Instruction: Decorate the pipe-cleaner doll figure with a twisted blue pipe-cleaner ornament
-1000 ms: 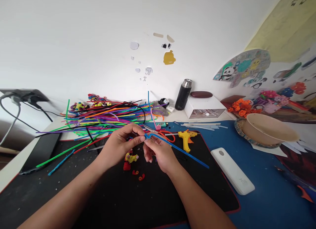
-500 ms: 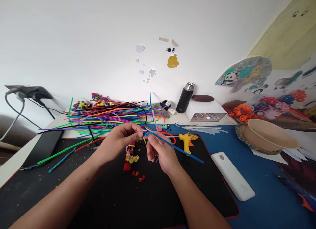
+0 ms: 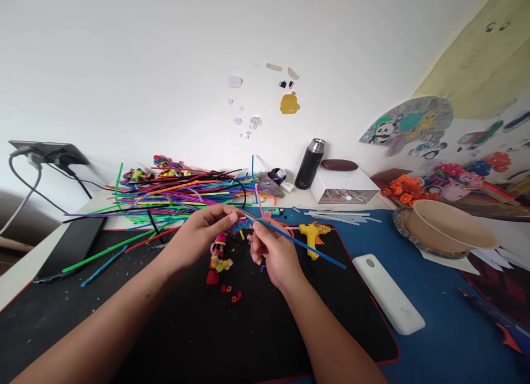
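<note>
A blue pipe cleaner (image 3: 306, 245) runs between my two hands, its straight length slanting down to the right past my right hand (image 3: 278, 254). My right thumb and fingers pinch it near the bent part. My left hand (image 3: 209, 227) is closed at the other end, where the pipe cleaner shows wavy bends. A thin grey pointed piece shows by my left fingertips; its kind is unclear. Just below the hands lies a small fuzzy figure (image 3: 221, 263) in red, yellow and pink. Two small red curled pieces (image 3: 236, 297) rest nearer me on the black mat (image 3: 186, 329).
Behind my hands spreads a pile of coloured pipe cleaners (image 3: 186, 191). A yellow glue gun (image 3: 309, 239) lies to the right, near a white oblong case (image 3: 389, 294). Farther back are glue sticks (image 3: 337, 216), a black flask (image 3: 309, 166) and a beige bowl (image 3: 451, 229).
My hands have drawn slightly apart, and more of the wavy blue bends now shows between them. The straight end of the pipe cleaner has shifted a little right.
</note>
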Action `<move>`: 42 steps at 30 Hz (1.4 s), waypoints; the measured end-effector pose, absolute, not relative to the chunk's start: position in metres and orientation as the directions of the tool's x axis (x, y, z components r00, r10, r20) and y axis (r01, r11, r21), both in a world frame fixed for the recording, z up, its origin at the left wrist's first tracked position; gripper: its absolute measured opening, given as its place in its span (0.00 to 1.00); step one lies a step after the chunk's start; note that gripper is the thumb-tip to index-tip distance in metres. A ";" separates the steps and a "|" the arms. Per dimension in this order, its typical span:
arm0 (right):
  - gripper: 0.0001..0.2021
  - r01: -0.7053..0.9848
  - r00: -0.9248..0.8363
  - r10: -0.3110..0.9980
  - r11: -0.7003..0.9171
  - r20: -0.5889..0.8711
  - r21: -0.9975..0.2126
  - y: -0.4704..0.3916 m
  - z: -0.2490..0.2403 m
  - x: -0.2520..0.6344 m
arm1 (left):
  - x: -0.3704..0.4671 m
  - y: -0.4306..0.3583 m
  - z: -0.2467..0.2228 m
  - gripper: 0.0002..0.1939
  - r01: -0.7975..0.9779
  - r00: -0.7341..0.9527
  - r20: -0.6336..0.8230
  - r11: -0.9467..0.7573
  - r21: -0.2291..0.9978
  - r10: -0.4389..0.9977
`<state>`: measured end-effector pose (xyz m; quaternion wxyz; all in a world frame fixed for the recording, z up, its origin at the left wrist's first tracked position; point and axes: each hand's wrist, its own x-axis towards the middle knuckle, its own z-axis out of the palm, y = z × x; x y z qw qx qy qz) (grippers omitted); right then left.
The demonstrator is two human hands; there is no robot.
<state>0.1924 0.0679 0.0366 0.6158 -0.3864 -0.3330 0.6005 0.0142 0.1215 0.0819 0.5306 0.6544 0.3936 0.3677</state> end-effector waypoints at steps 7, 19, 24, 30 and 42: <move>0.19 -0.531 0.051 0.997 -0.029 -0.065 -0.847 0.070 0.035 0.194 | 0.012 0.124 0.080 0.23 0.244 0.489 0.044 -0.185 0.952 0.871; 0.19 -0.549 0.041 0.996 -0.040 -0.074 -0.835 0.069 0.035 0.191 | 0.015 0.122 0.073 0.23 0.181 0.510 -0.048 -0.053 0.982 0.859; 0.19 -0.510 0.054 0.998 -0.005 -0.038 -0.860 0.068 0.036 0.190 | 0.016 0.121 0.070 0.22 0.140 0.490 -0.071 0.001 0.990 0.869; 0.17 -0.446 0.056 0.998 0.028 0.003 -0.894 0.067 0.035 0.189 | 0.017 0.120 0.076 0.22 0.123 0.487 -0.039 -0.024 0.992 0.873; 0.16 -0.332 0.060 0.996 0.076 0.059 -0.940 0.067 0.029 0.191 | 0.016 0.119 0.085 0.24 0.193 0.482 -0.122 0.030 0.981 0.868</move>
